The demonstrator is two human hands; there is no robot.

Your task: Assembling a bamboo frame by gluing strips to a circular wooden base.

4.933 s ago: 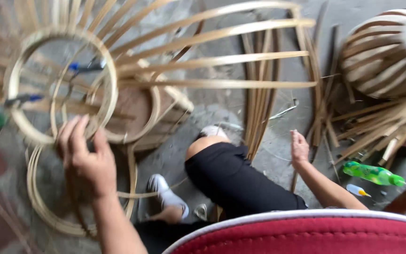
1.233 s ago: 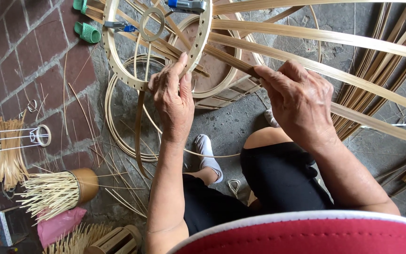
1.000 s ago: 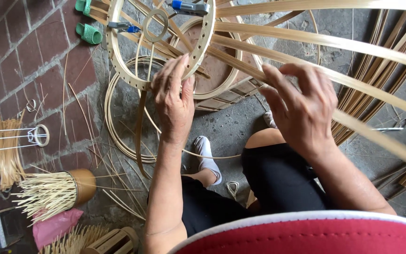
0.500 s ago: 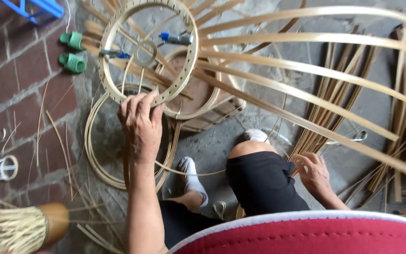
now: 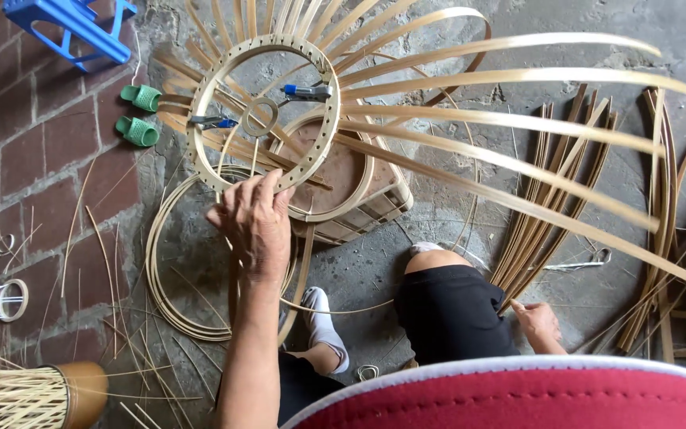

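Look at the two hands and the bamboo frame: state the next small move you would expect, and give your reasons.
Probably the right hand picks one strip from the loose bamboo strips by the knee. The left hand steadies the perforated ring, whose rim shows open holes, while the right hand rests at the strips' near ends, holding nothing.

The bamboo ring [image 5: 224, 95] and its radiating strips [image 5: 518, 119] are pale tan. Two clamps [image 5: 138, 113] are green; a stool [image 5: 73, 24] is bright blue. Shorts [image 5: 450, 318] are black, the sock [image 5: 323, 326] white. The brick floor [image 5: 33, 159] is reddish-brown (grey mortar lines in a grid pattern). The foreground rim [image 5: 518, 397] is dark red, edged white.
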